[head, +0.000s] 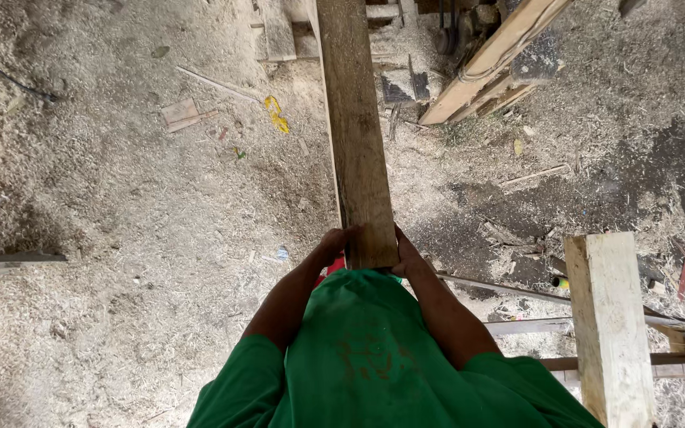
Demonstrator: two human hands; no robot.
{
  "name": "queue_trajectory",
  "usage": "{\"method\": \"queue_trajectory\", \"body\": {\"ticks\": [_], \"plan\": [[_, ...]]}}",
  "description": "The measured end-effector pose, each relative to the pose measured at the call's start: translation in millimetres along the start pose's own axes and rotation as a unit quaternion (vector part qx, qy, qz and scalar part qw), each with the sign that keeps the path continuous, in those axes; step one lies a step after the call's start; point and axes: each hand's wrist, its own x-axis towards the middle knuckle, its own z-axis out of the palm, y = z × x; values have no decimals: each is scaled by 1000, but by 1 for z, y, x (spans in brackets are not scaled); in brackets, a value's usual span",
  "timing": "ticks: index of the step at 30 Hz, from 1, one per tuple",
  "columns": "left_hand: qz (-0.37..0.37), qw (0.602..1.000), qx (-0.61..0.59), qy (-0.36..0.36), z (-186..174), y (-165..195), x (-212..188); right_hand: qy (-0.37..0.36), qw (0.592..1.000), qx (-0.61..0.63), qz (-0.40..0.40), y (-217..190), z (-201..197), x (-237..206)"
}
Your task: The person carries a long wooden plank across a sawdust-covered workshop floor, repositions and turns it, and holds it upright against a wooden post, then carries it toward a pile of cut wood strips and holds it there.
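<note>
A long, dark, weathered wooden plank [357,127] runs from the top of the view down to my waist. My left hand [332,242] grips its near end on the left side, and my right hand [406,252] grips the same end on the right side. Both hands are wrapped around the plank's edges, just above my green shirt. The plank's far end goes out of view at the top.
Sawdust covers the ground [120,238]. A pale square timber post [612,325] stands at the right, with thin slats [533,293] beside it. Lighter boards [489,63] lean at the top right. Small wood offcuts [182,113] and a yellow scrap [276,115] lie on the left.
</note>
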Motion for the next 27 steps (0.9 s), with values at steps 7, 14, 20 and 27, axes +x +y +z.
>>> {"method": "queue_trajectory", "body": {"ticks": [7, 14, 20, 27], "plan": [[-54, 998, -8, -21, -7, -4, 11, -124, 992, 19, -9, 0, -7, 11], [-34, 999, -13, -28, -11, 7, 26, -53, 998, 46, -5, -17, -2, 19], [-19, 996, -70, -42, -17, 16, 30, -91, 993, 73, 25, -26, 8, 27], [-13, 999, -27, -22, -18, 32, 41, -86, 996, 29, -24, -42, 15, 32]]}}
